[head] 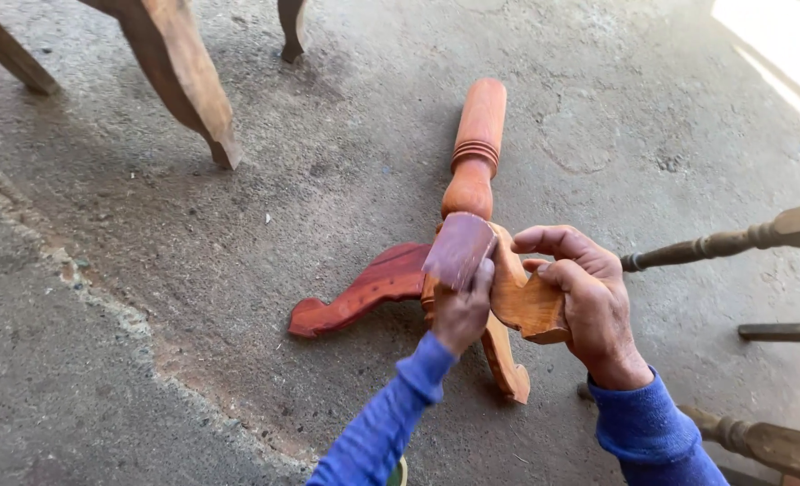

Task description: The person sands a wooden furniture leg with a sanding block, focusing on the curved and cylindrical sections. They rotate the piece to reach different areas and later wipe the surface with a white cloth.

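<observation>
Between the fingers of the left hand sits a folded piece of reddish-brown sandpaper, pinched closed and pressed against the hub of a turned wooden pedestal base lying on the concrete floor. The right hand is clamped around one curved leg, fingers curled over its upper edge. A darker red leg extends away from the left fingertips; a third leg points toward the person. Chair spindles stand beyond the right knuckles.

Rough concrete floor (sunlit top right), wooden furniture legs around.
</observation>
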